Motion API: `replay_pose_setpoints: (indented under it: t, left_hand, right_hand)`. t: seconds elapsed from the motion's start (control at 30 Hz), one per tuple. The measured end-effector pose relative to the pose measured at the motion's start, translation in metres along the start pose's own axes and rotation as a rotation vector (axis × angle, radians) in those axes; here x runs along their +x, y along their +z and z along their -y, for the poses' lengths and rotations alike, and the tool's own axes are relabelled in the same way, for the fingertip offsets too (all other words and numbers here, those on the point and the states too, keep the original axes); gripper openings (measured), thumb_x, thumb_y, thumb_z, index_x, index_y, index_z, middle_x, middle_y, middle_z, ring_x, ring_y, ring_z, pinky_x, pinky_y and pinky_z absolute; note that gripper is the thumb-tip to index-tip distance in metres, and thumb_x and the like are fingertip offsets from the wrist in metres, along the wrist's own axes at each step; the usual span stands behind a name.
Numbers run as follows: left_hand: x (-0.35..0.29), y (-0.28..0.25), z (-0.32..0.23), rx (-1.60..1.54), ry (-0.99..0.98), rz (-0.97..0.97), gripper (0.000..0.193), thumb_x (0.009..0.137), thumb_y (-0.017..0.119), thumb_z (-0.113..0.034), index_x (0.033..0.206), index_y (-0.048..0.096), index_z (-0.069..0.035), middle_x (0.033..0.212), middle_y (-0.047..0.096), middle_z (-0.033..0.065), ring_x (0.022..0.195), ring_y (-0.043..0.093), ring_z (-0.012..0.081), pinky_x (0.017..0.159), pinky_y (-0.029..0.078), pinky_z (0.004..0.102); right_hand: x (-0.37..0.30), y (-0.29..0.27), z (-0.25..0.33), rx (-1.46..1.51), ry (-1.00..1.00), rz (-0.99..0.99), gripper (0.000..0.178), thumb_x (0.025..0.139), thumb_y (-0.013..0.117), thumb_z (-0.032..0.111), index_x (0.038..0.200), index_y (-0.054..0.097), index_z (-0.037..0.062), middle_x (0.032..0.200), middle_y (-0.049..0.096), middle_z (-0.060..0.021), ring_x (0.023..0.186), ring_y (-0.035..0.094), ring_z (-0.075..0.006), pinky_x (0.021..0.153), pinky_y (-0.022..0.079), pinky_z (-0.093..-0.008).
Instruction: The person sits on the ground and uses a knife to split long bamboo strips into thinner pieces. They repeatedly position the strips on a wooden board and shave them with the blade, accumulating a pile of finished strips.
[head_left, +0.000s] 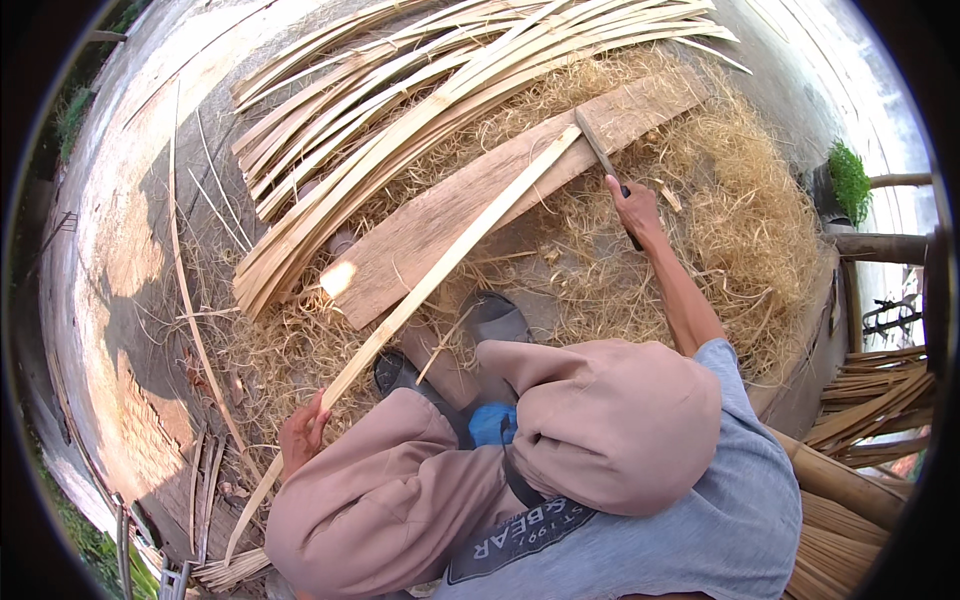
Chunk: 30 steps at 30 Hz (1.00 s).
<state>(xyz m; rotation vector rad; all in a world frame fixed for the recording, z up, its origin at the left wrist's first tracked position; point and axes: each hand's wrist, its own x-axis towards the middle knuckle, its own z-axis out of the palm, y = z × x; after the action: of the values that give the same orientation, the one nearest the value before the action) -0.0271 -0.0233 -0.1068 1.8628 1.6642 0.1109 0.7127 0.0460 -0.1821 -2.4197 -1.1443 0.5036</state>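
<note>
A long, pale bamboo strip (450, 265) slants across a wooden plank (420, 235), with its far end on the board. My left hand (302, 434) is closed around the strip beside my left knee, and the strip's tail runs on behind it toward the ground. In my right hand (636, 210) is a knife (597, 146), gripped by its dark handle. Its blade points away from me, with its tip by the strip's far end. Whether the edge touches the strip I cannot tell.
Beyond the plank lies a large pile of bamboo strips (400, 130). Curly shavings (745, 230) cover the ground around it. My shoes (498, 318) are close to the plank. More strips (870, 400) and a thick pole (840, 480) are at the right, near a green plant (848, 182).
</note>
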Motion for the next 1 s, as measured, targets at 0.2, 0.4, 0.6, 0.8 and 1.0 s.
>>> replay_pose_setpoints:
  t: [0.2,0.4,0.6,0.8,1.0]
  left_hand:
    - [0.026,0.02,-0.001,-0.082,0.038,0.025,0.048,0.09,0.079,-0.04,0.127,0.073,-0.011,0.095,0.074,0.0109,0.083,0.069,0.0247,0.078,0.052,0.0354]
    - [0.14,0.06,-0.089,-0.389,-0.209,0.612,0.046,0.098,0.065,-0.048,0.092,0.073,-0.003,0.067,0.065,0.0063,0.065,0.064,0.023,0.064,0.05,0.0378]
    - [0.096,0.087,-0.14,-0.006,0.156,-0.038,0.042,0.103,0.06,-0.041,0.085,0.065,-0.004,0.065,0.059,0.0196,0.06,0.062,0.0375,0.057,0.044,0.0474]
    - [0.086,0.088,-0.158,0.038,0.151,-0.104,0.04,0.104,0.059,-0.041,0.085,0.062,-0.006,0.069,0.061,0.023,0.067,0.06,0.0469,0.058,0.044,0.0515]
    - [0.084,0.095,-0.132,0.046,0.139,-0.117,0.038,0.104,0.058,-0.039,0.086,0.064,-0.006,0.068,0.059,0.0234,0.065,0.059,0.0462,0.057,0.042,0.0513]
  right_hand:
    - [-0.054,0.035,0.045,0.08,-0.152,-0.001,0.069,0.099,0.059,0.059,0.069,0.06,-0.0033,0.058,0.056,-0.0193,0.054,0.055,-0.0313,0.056,0.044,-0.0444]
    - [-0.102,0.031,0.091,0.185,-0.132,0.247,0.063,0.099,0.062,0.055,0.072,0.063,-0.0022,0.058,0.058,-0.0168,0.054,0.055,-0.0284,0.057,0.046,-0.0433]
    - [-0.219,0.058,0.14,0.025,-0.674,0.42,0.054,0.095,0.068,0.054,0.086,0.068,0.0003,0.079,0.068,-0.0195,0.075,0.068,-0.0374,0.067,0.054,-0.0481]
    - [-0.065,0.006,0.068,-0.061,-0.278,0.118,0.062,0.096,0.065,0.058,0.076,0.066,-0.0004,0.066,0.065,-0.0197,0.06,0.065,-0.034,0.056,0.05,-0.0449]
    - [-0.081,0.016,0.094,0.012,-0.454,0.167,0.064,0.097,0.064,0.057,0.071,0.063,-0.0013,0.062,0.062,-0.0213,0.057,0.062,-0.0331,0.058,0.049,-0.0455]
